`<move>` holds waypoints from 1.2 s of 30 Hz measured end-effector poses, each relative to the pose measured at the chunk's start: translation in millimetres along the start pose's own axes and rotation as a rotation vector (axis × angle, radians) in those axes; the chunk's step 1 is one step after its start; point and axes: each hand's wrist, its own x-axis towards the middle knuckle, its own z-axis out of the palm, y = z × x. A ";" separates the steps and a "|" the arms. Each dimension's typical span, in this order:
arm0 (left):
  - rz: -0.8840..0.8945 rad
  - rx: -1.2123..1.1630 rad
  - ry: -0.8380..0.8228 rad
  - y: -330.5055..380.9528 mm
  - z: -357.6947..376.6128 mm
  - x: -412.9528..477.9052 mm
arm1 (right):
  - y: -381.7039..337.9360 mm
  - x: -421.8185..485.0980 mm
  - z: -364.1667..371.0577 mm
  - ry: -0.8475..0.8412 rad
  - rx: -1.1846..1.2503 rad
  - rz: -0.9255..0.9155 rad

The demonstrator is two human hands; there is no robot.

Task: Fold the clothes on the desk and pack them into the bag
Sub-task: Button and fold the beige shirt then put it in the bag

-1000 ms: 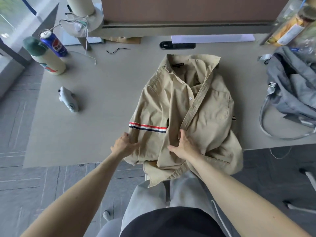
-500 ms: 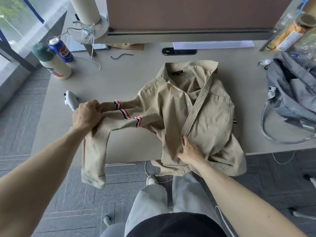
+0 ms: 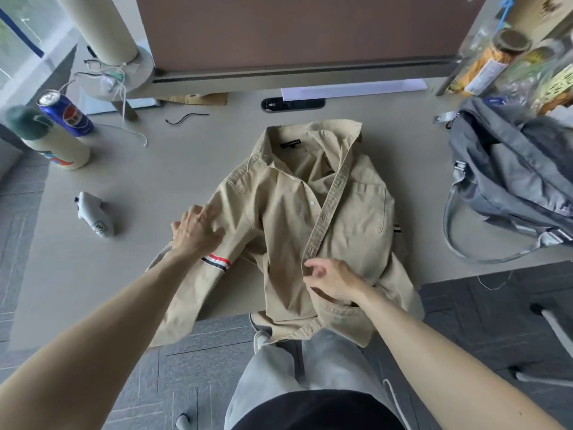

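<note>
Laying the striped sleeve [image 3: 217,262] of the tan cotton shirt [image 3: 279,218] flat across its front should come next; left grip [image 3: 198,231] holds it, right grip [image 3: 331,280] pinches the placket [image 3: 331,197], on the beige tabletop [image 3: 155,181].

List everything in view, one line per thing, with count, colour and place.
shirt: 1, khaki, desk centre, hem over the near edge
bag: 1, grey, desk's right end
desk: 1, beige, under everything
can: 1, blue, far left
canister: 1, cream with green lid, beside the can
controller: 1, white, left of the shirt
cord: 1, black, far side
jar: 1, orange contents, far right
left hand: 1, on the shirt's striped sleeve
right hand: 1, pinches the shirt's placket
</note>
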 end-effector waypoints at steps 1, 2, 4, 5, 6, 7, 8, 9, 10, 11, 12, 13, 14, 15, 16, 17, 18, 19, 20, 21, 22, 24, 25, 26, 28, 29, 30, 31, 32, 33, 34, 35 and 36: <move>0.030 -0.033 0.002 17.7 2.1 3.4 | 2.2 0.1 -14.0 0.122 0.047 -0.022; 0.053 -0.065 0.005 36.0 2.9 6.3 | 8.3 2.5 -30.0 0.263 0.091 -0.018; 0.095 -0.153 -0.002 72.3 4.2 13.5 | 29.4 11.1 -64.0 0.539 0.184 0.033; 0.114 -0.193 -0.009 89.5 5.5 18.2 | 42.9 17.0 -80.6 0.637 0.218 0.060; 0.125 -0.212 -0.018 106.5 6.7 22.4 | 56.8 22.8 -96.2 0.686 0.223 0.097; 0.152 -0.229 -0.019 123.9 8.2 26.4 | 68.7 27.9 -109.8 0.680 0.200 0.160; 0.181 -0.239 -0.022 143.2 7.7 28.4 | 79.4 33.0 -121.7 0.636 0.158 0.242; 0.221 -0.258 -0.019 160.7 11.1 32.5 | 88.4 37.5 -131.6 0.580 0.117 0.318; 0.251 -0.277 -0.041 180.7 11.8 33.9 | 96.7 41.7 -139.8 0.534 0.085 0.361; 0.293 -0.312 -0.068 198.4 14.3 36.9 | 103.0 46.1 -146.6 0.495 0.073 0.385; 0.317 -0.317 -0.088 214.2 18.1 41.7 | 108.4 50.5 -152.2 0.449 0.074 0.396; 0.330 -0.305 -0.105 227.9 23.4 47.7 | 113.0 54.4 -155.5 0.392 0.055 0.396; 0.304 -0.274 -0.136 238.8 27.5 53.5 | 115.4 56.6 -158.2 0.333 0.026 0.395; 0.289 -0.243 -0.164 245.2 33.0 61.0 | 119.1 58.9 -160.3 0.282 0.010 0.386; 0.274 -0.212 -0.199 249.7 37.7 67.3 | 122.5 60.7 -162.0 0.256 0.000 0.371; 0.274 -0.185 -0.229 252.2 43.0 73.4 | 127.2 63.1 -162.6 0.242 -0.010 0.356; 0.259 -0.157 -0.254 252.6 46.5 78.0 | 131.4 64.6 -164.9 0.242 0.004 0.327; 0.248 -0.137 -0.261 251.1 49.9 82.7 | 137.5 68.1 -168.0 0.266 0.036 0.308; 0.222 -0.120 -0.262 250.9 50.2 85.7 | 141.7 69.1 -174.2 0.292 0.071 0.291; 0.203 -0.106 -0.255 249.1 49.8 87.9 | 144.2 68.6 -181.9 0.344 0.111 0.260; 0.180 -0.097 -0.251 249.8 49.1 91.1 | 146.3 68.5 -192.8 0.405 0.140 0.232; 0.140 -0.094 -0.254 252.5 45.4 95.0 | 146.5 67.9 -219.3 0.512 0.151 0.185; 0.132 -0.087 -0.255 255.3 42.7 97.1 | 145.3 69.3 -235.5 0.542 0.144 0.160; 0.116 -0.089 -0.248 258.1 39.8 99.0 | 144.1 71.2 -251.9 0.571 0.126 0.111; 0.060 -0.107 -0.244 259.2 37.4 106.1 | 141.0 72.5 -287.2 0.613 0.069 0.014; 0.029 -0.123 -0.250 260.0 35.4 109.1 | 138.6 72.0 -305.7 0.625 0.025 -0.029; 0.013 -0.132 -0.257 261.2 33.8 112.5 | 135.6 71.0 -324.6 0.633 -0.013 -0.074; 0.015 -0.127 -0.266 263.1 32.0 115.2 | 130.2 69.3 -343.7 0.642 -0.037 -0.122; 0.025 -0.109 -0.273 265.3 30.5 118.6 | 124.0 67.9 -362.0 0.644 -0.056 -0.158; 0.034 -0.100 -0.276 267.4 28.9 122.3 | 115.9 65.9 -379.1 0.639 -0.077 -0.181; 0.041 -0.093 -0.276 269.0 28.2 125.8 | 109.6 65.0 -393.3 0.621 -0.104 -0.206; 0.042 -0.088 -0.285 270.1 27.2 128.6 | 105.4 66.2 -403.7 0.596 -0.136 -0.229; 0.035 -0.076 -0.298 270.5 26.1 130.2 | 103.8 67.7 -409.9 0.562 -0.177 -0.248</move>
